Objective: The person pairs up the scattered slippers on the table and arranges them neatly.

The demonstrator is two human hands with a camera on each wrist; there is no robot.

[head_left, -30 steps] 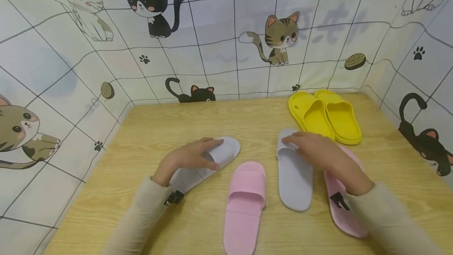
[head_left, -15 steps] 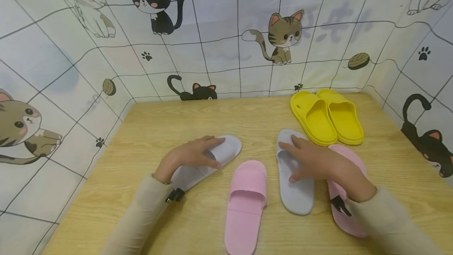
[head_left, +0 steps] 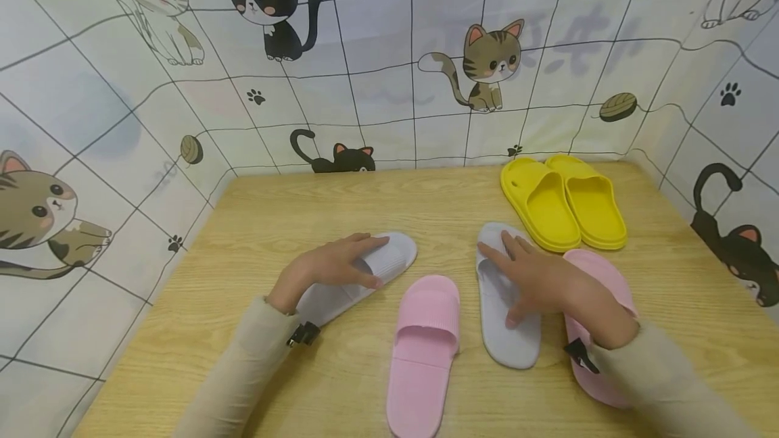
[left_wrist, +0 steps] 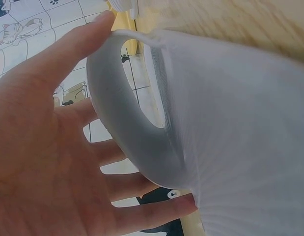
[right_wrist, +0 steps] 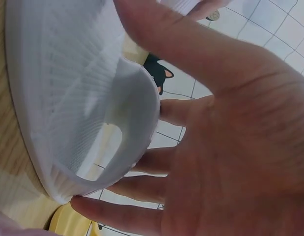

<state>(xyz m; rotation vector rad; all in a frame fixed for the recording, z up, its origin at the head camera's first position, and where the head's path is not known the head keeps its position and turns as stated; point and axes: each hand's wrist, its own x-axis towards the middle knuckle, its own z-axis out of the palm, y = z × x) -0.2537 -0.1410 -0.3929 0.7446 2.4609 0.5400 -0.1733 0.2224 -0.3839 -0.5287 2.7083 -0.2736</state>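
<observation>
My left hand (head_left: 328, 265) lies across the strap of a pale grey slipper (head_left: 394, 253) that points obliquely to the far right. Its fingers extend over the strap, the thumb along the near side. In the left wrist view that slipper's strap opening (left_wrist: 110, 83) faces the palm, fingers spread along it. Over the strap of a matching grey slipper (head_left: 510, 350) my right hand (head_left: 538, 279) is spread, thumb lowered toward the footbed. The right wrist view shows its strap (right_wrist: 139, 103) with extended fingers at its edge. Both slippers rest on the wooden surface.
A pink slipper (head_left: 416, 391) lies between the grey ones. Another pink slipper (head_left: 599, 265) sits partly beneath the right forearm. Two yellow clogs (head_left: 541, 201) stand at the back right. Cat-printed walls (head_left: 377, 100) enclose the wooden table (head_left: 365, 201) on several sides.
My right hand has spread its fingers wider over the right grey slipper, and its thumb has come into view above the footbed. The left hand and the slippers look nearly unchanged.
</observation>
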